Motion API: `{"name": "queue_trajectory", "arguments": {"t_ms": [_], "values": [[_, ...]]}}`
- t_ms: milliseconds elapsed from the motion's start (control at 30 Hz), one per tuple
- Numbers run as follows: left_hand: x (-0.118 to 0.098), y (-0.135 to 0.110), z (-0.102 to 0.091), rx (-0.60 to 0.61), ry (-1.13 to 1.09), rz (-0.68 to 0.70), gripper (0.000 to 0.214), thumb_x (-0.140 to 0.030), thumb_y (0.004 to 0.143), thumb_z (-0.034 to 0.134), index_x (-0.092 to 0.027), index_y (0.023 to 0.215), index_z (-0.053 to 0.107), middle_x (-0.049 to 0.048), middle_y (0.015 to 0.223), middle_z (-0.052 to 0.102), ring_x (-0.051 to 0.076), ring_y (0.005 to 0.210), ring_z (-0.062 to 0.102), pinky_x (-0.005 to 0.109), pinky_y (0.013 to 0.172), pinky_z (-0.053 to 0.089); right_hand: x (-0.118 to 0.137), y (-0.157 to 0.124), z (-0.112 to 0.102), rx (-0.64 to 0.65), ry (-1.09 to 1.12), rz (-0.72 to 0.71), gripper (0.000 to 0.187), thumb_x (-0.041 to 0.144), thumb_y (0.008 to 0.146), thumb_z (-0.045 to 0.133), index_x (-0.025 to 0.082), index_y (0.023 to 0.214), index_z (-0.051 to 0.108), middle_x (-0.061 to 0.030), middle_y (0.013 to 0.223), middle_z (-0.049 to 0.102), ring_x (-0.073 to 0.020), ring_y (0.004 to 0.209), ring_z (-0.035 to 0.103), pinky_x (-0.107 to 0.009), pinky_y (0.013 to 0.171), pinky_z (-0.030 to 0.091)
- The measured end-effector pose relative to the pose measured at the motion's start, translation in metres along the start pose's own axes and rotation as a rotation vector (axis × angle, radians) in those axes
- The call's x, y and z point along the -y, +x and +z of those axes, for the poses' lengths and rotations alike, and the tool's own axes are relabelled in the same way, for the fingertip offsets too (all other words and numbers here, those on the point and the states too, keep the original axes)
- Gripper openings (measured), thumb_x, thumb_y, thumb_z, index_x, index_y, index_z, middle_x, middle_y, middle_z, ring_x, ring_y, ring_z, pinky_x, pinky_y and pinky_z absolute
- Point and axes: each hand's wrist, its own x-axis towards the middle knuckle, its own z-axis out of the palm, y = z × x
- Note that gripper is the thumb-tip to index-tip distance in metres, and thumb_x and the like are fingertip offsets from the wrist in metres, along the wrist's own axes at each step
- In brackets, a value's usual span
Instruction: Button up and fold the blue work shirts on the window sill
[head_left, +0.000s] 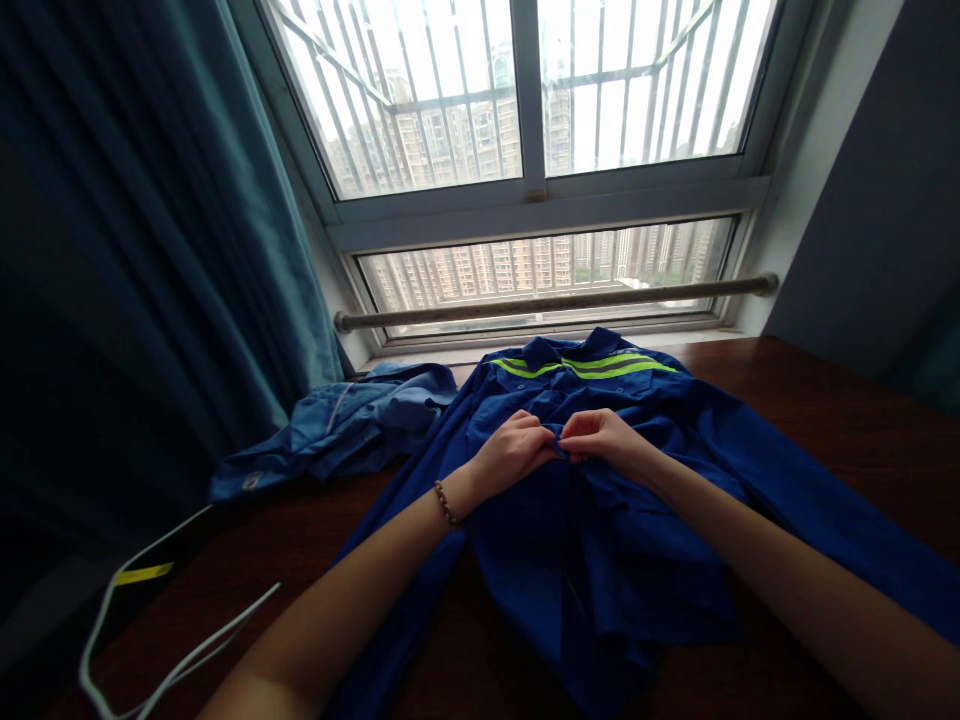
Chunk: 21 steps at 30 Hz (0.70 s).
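A dark blue work shirt (600, 540) with yellow-green reflective stripes lies spread, collar toward the window, on a dark wooden table (825, 400). My left hand (514, 450), with a bead bracelet on the wrist, pinches the shirt's front edge at chest height. My right hand (604, 438) pinches the same edge right beside it, fingertips nearly touching the left. Both hands are closed on the cloth at the shirt's middle.
A lighter blue garment (352, 425) lies crumpled at the left by a teal curtain (150, 250). A white cable (172, 620) loops at the table's near left. A barred window (532, 130) and a round rail (555, 300) stand behind the table.
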Motion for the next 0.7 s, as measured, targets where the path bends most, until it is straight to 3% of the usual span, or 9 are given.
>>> {"name": "queue_trajectory", "arguments": {"t_ms": [133,333,500,700], "values": [[-0.0012,-0.0007,0.0005,0.011,0.008,0.009,0.023,-0.035,0.085,0.045,-0.014,0.079,0.053,0.0023,0.069,0.055,0.013,0.067,0.051,0.028,0.07,0.041,-0.0007,0.001,-0.0007,0.035,-0.022,0.043,0.028,0.036,0.056,0.072,0.012,0.066,0.064,-0.001,0.052,0.059,-0.01,0.05,0.052,-0.023,0.051,0.035],[-0.0034,0.0026,-0.0061,0.0,0.048,0.037,0.025,-0.039,0.083,0.049,-0.017,0.096,0.053,0.0068,0.098,0.058,0.018,0.094,0.05,0.033,0.084,0.037,-0.0008,0.0006,-0.0011,0.039,-0.011,0.042,0.026,0.036,0.057,0.071,0.012,0.066,0.065,-0.0009,0.052,0.059,-0.0099,0.05,0.051,-0.023,0.051,0.034],[-0.0025,0.0055,-0.0079,0.072,-0.035,0.035,0.02,-0.036,0.083,0.05,-0.018,0.092,0.053,0.0045,0.095,0.059,0.016,0.093,0.051,0.032,0.085,0.036,-0.0015,0.0015,-0.0027,0.032,-0.012,0.084,0.027,0.036,0.056,0.072,0.011,0.065,0.065,-0.0009,0.051,0.058,-0.009,0.049,0.05,-0.022,0.05,0.033],[-0.0016,0.0043,-0.0012,-0.005,-0.134,-0.09,0.014,-0.031,0.084,0.049,-0.017,0.08,0.051,0.0039,0.085,0.059,0.016,0.084,0.052,0.031,0.08,0.039,-0.0009,0.0025,-0.0021,-0.007,-0.047,0.045,0.03,0.038,0.058,0.07,0.012,0.074,0.067,-0.0014,0.056,0.059,-0.0099,0.052,0.051,-0.022,0.05,0.035]]}}
